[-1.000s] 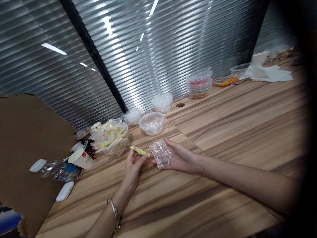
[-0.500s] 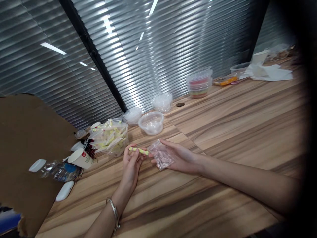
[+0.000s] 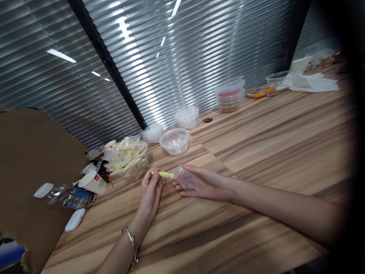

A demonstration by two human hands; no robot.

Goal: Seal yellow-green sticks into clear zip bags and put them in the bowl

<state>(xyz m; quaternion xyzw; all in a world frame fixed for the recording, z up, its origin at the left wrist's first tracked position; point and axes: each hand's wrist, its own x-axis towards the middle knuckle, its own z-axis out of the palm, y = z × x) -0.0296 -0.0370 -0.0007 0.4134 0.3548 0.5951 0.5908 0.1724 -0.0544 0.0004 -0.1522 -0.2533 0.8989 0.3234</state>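
Note:
Between the thumb and fingers of my left hand (image 3: 151, 190) is a thin yellow stick-shaped piece (image 3: 163, 174); its exact kind I cannot make out. Its right end reaches the mouth of a small clear plastic bag (image 3: 186, 182); whether the tip is inside I cannot tell. My right hand (image 3: 207, 184) is closed on that bag, thumb on top and fingers beneath. Just beyond my left hand lies a large clear bag (image 3: 128, 160) full of small packets with similar yellow pieces. A clear plastic bowl (image 3: 174, 142) stands past both hands.
At the left are a paper cup (image 3: 92, 182), a plastic bottle (image 3: 67, 196), a white oval case (image 3: 75, 220) and a cardboard sheet (image 3: 37, 152). Along the blinds stand wrapped bowls (image 3: 186, 117) and stacked tubs with coloured contents (image 3: 229, 95). White tissue (image 3: 309, 82) lies far right.
My left hand has shifted the yellow piece slightly right, up to the bag. The bag now looks smoother and more spread in my right hand.

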